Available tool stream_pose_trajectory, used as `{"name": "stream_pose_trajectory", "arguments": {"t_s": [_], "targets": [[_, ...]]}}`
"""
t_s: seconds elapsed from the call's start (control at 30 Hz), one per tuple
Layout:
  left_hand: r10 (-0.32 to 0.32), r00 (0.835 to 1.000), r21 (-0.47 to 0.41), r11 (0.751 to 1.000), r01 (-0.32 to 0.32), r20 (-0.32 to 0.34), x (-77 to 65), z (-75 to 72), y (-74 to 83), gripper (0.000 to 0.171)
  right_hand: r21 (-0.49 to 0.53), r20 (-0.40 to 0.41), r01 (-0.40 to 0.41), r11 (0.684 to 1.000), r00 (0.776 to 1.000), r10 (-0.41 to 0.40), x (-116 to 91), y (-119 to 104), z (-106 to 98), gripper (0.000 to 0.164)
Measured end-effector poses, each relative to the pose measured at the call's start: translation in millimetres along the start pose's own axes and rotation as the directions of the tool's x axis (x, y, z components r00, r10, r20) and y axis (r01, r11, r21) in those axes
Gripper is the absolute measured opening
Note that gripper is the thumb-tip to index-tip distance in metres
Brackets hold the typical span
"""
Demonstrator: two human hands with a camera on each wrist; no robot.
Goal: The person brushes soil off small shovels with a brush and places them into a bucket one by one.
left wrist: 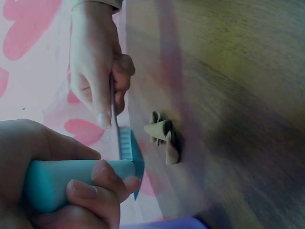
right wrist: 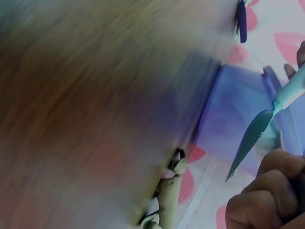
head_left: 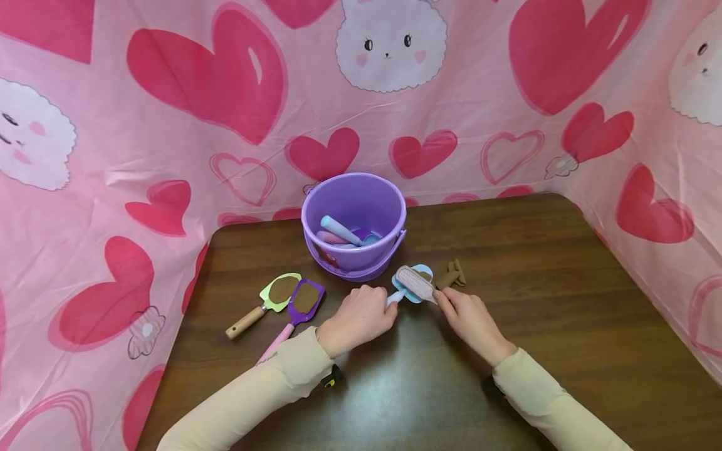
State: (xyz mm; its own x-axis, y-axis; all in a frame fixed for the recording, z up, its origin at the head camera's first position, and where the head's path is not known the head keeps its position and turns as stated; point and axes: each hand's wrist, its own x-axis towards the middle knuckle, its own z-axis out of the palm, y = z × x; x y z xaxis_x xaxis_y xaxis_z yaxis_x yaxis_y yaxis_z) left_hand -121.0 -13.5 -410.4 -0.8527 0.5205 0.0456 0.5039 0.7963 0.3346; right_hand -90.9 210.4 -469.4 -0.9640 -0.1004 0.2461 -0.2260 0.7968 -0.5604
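My left hand (head_left: 361, 316) grips the handle of a light blue toy shovel (left wrist: 90, 174), its fingers curled round it. Between finger and thumb, my right hand (head_left: 474, 319) pinches the handle of a pale pink brush (head_left: 414, 284). The brush head lies across the blue shovel's blade, covering most of it; a bit of brown shows on the blade beside it. In the right wrist view the shovel blade (right wrist: 252, 138) is seen edge-on. Brown clay-like rolls (head_left: 451, 275) lie on the table just beyond my right hand.
Behind my hands stands a purple bucket (head_left: 355, 266) with several toy tools inside. To the left lie a green shovel (head_left: 265, 294) with a wooden handle and a purple shovel (head_left: 299, 317) with a pink handle, each bearing a flat brown patch. Pink heart-print cloth (head_left: 338, 113) surrounds the wooden table (head_left: 564, 313).
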Motion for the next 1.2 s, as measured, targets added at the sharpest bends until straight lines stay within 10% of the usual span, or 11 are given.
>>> {"name": "stream_pose_trajectory", "arguments": {"t_s": [0.43,0.8,1.2], "targets": [[0.008,1.0,-0.008,1.0,-0.007,0.02,-2.6,1.7,3.0,0.038,-0.009,-0.074,-0.113,0.993,0.991,0.112,1.8,7.5,-6.0,0.036],[0.003,1.0,0.011,1.0,-0.003,0.01,-0.6,0.6,3.4,0.038,-0.001,-0.003,0.023,1.0,1.0,-0.023,-2.4,-2.6,-3.6,0.031],[0.002,1.0,-0.024,1.0,-0.002,-0.002,-1.5,1.7,3.8,0.036,0.0,-0.066,-0.105,0.995,0.992,0.104,0.3,1.0,-1.9,0.036]]}}
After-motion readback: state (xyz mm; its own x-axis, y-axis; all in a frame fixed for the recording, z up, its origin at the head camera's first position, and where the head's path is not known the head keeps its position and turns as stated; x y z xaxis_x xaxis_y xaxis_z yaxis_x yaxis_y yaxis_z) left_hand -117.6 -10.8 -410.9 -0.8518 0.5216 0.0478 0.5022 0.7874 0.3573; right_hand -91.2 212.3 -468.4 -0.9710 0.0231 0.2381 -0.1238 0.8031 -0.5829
